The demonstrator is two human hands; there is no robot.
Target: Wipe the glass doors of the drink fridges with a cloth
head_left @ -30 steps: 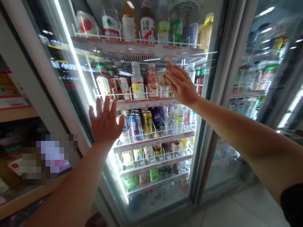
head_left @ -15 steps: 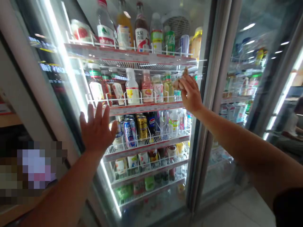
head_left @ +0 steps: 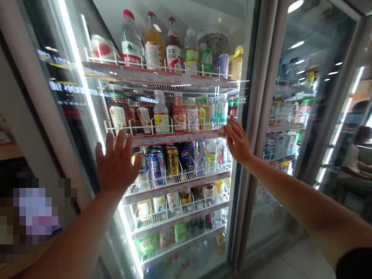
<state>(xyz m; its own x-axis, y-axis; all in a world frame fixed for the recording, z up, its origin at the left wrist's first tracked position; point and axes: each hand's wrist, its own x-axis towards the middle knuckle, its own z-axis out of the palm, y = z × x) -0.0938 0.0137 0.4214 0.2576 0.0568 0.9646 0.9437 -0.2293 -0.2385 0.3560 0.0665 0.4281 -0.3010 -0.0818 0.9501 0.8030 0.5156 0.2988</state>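
Note:
A glass door (head_left: 215, 240) of a lit drinks fridge stands before me. My left hand (head_left: 117, 166) lies spread and flat against its left side, fingers apart, holding nothing. At the right side of the glass, my right hand (head_left: 238, 143) presses a small crumpled beige cloth (head_left: 222, 131) to the pane. Most of the cloth is hidden under the fingers. Behind the glass, beverage bottles (head_left: 179, 116) and cans (head_left: 157, 166) stand on wire shelves.
A metal door frame (head_left: 260, 116) runs down just right of my right hand. Beyond it is a second glass-fronted fridge (head_left: 286, 135). At the far right a person (head_left: 353, 155) sits. Grey tiled floor (head_left: 290, 255) shows at lower right.
My right hand has slid down along the glass with the cloth, from the second shelf's bottles to that shelf's front edge. My left hand stays nearly in place. The view has shifted slightly.

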